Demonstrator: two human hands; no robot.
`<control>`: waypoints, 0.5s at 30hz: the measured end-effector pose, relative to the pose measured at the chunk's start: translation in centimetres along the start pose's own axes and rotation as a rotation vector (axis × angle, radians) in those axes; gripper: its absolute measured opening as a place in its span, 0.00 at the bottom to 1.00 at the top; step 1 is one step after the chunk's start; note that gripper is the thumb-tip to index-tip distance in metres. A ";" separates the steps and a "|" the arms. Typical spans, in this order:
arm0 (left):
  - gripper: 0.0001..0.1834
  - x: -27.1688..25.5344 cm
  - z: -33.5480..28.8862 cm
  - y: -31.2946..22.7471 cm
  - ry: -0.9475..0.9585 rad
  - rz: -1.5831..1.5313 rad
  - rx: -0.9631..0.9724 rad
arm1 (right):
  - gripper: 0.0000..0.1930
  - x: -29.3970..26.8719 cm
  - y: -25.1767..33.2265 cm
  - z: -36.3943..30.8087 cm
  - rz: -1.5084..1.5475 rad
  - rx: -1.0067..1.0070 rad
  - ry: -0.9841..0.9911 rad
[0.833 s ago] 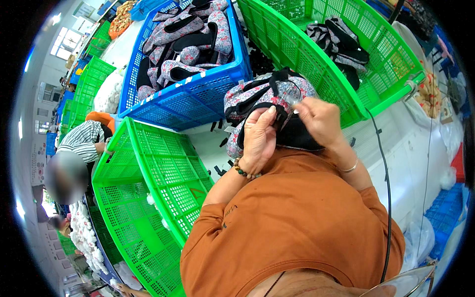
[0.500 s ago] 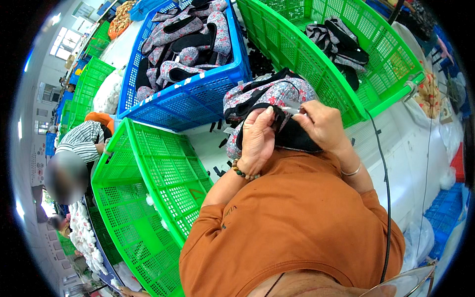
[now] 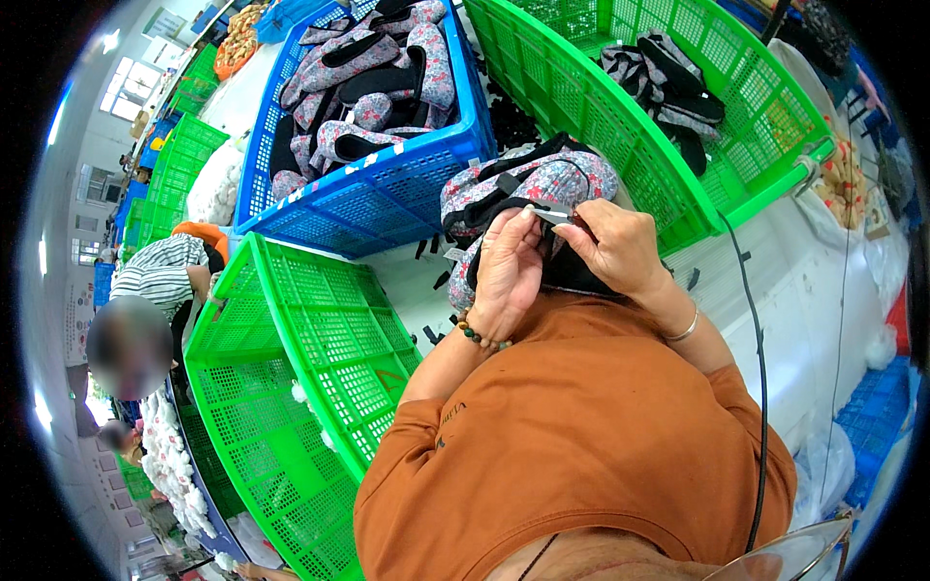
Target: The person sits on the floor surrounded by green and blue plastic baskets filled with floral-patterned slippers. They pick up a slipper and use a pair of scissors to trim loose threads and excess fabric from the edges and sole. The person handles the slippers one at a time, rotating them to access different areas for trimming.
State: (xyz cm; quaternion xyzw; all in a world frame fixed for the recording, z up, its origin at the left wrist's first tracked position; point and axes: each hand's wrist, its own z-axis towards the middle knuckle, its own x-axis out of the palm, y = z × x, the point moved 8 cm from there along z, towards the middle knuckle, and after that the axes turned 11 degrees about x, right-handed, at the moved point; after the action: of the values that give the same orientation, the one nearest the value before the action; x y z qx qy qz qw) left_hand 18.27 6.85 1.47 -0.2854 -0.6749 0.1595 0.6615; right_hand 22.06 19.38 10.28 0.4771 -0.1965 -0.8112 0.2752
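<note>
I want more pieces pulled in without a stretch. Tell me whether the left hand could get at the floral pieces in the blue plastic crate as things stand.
Probably yes. The left hand is busy on the floral padded piece, but the blue plastic crate sits just beyond it, open-topped, its floral pieces piled uncovered with nothing between.

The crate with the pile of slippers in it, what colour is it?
Blue. The crate shows best in the head view, up beyond the hands.

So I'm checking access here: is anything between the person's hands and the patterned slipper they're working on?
No. The left hand and right hand already rest on the patterned slipper, pinching a small white piece between them; nothing visible intervenes.
</note>
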 end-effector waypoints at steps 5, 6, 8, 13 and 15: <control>0.01 0.3 -0.2 -0.1 -0.008 0.019 -0.013 | 0.17 0.5 -0.9 0.2 0.132 0.084 0.079; 0.02 0.4 -0.2 -0.2 -0.002 0.018 -0.010 | 0.17 0.1 -1.5 0.3 0.142 0.135 0.049; 0.02 0.4 -0.2 -0.3 0.011 0.016 -0.001 | 0.18 -0.7 -2.7 0.4 0.161 0.234 -0.009; 0.02 0.5 -0.3 -0.3 -0.013 0.024 0.010 | 0.15 -1.9 -1.9 0.4 0.118 0.149 -0.059; 0.01 0.4 -0.3 -0.1 -0.007 0.033 0.017 | 0.15 -1.1 -0.9 -0.3 0.057 0.075 0.025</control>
State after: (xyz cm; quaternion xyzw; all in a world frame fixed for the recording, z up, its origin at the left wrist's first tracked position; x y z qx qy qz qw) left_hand 18.60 6.95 1.87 -0.2903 -0.6713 0.1769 0.6586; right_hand 22.52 20.79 10.37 0.4913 -0.2366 -0.7892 0.2825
